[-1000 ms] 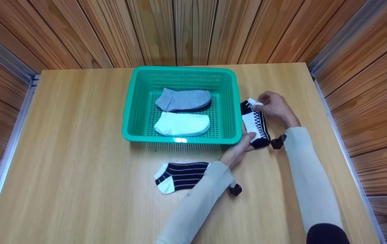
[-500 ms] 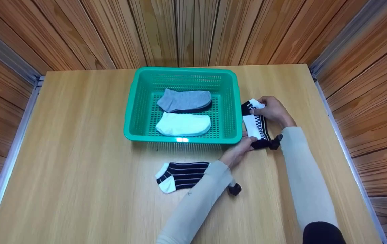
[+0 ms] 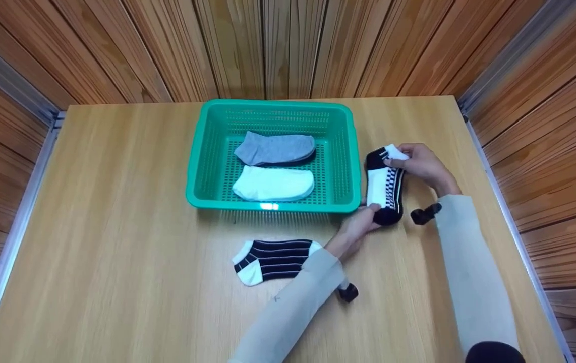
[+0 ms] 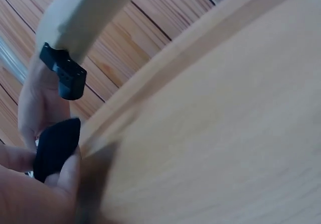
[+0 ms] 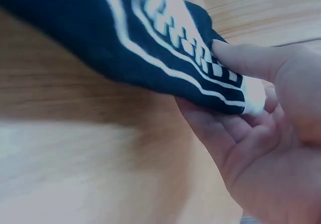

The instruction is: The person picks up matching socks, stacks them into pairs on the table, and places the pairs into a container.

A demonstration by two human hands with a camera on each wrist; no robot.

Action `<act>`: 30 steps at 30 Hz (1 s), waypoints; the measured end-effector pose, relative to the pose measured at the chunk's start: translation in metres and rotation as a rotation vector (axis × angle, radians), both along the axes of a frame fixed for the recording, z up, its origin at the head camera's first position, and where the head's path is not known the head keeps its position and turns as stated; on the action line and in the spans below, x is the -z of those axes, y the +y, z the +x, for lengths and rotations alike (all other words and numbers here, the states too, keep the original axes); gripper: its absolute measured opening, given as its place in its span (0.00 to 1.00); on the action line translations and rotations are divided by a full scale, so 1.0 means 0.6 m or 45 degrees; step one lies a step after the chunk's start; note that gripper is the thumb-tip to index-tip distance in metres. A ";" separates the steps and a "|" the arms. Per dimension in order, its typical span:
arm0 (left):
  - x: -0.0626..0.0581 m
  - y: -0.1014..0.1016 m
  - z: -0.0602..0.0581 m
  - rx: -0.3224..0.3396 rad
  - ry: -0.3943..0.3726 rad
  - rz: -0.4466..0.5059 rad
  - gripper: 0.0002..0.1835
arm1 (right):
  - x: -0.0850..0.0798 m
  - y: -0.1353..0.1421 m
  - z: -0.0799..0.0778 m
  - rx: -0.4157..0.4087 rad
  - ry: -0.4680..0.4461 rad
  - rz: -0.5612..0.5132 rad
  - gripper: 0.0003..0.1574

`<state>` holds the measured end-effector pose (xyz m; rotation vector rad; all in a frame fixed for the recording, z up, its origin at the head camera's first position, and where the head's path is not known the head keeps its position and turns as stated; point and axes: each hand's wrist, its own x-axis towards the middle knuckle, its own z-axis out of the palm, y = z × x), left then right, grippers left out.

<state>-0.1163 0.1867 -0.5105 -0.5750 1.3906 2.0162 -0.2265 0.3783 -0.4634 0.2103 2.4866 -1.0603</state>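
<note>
Just right of the green basket, both hands hold a black-and-white checkered sock (image 3: 380,184). My left hand (image 3: 357,228) pinches its black toe end, thumb on top; the left wrist view shows the dark toe (image 4: 57,146) between thumb and fingers. At the far end, my right hand (image 3: 425,164) grips the white cuff; in the right wrist view the thumb lies over the cuff (image 5: 254,96) with fingers beneath. A black striped sock (image 3: 283,259) with white heel and cuff lies on the table, partly covered by the left sleeve.
The green basket (image 3: 194,166) stands at the table's back middle. Inside lie grey socks (image 3: 278,148) with a dark one beneath, and white socks (image 3: 274,184) nearer the front. Wooden panel walls (image 3: 288,48) border the table (image 3: 116,227) at back and sides.
The right hand has taken a firmer grip on the cuff. Both hands have shifted the checkered sock slightly right, away from the basket's side. The basket and the striped sock stay put.
</note>
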 end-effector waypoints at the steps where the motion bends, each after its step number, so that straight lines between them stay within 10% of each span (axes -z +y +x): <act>1: -0.002 -0.002 0.004 -0.010 -0.003 0.005 0.22 | -0.003 0.004 0.003 0.006 -0.004 -0.014 0.31; 9: -0.022 -0.048 0.058 0.025 0.084 0.074 0.16 | -0.030 0.006 0.059 -0.006 0.028 -0.127 0.36; 19: -0.032 -0.207 0.134 0.259 0.367 0.004 0.16 | -0.050 -0.043 0.192 -0.078 0.152 -0.433 0.19; 30: -0.019 -0.406 0.139 0.347 0.494 -0.188 0.18 | 0.015 -0.160 0.293 -0.395 0.166 -0.575 0.25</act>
